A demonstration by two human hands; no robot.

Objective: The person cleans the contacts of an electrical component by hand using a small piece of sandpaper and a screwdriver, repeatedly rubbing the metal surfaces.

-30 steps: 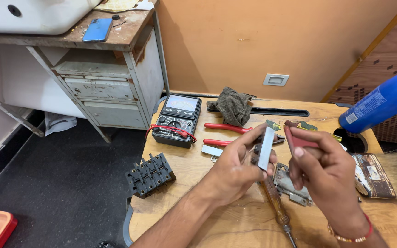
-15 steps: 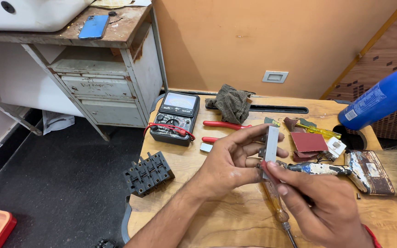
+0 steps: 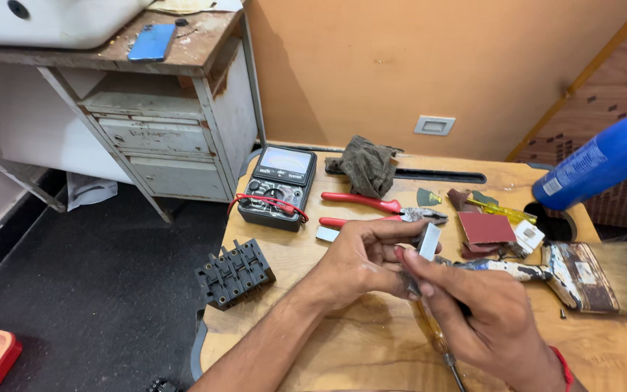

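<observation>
Nearest the camera, the right hand (image 3: pixel 489 319) lay over the wooden table (image 3: pixel 342 341), its fingers closed round a dark tool whose amber handle (image 3: pixel 429 330) stuck out beneath the palm; the tool's tip was hidden where the two hands met. Just beyond it, touching it, the left hand (image 3: pixel 361 261) pinched a small grey metal block (image 3: pixel 428 242) upright between thumb and fingertips, so the block stood between both hands, just above the right forefinger. To the left, a black terminal block (image 3: pixel 234 274) sat near the table's edge. Past the hands lay red-handled pliers (image 3: pixel 371 204), a red sandpaper square (image 3: pixel 485 227) and a worn paintbrush (image 3: pixel 582 274). Farther back stood a black multimeter (image 3: pixel 279 186), a crumpled grey rag (image 3: pixel 366 166) and a blue spray can (image 3: pixel 604 160).
</observation>
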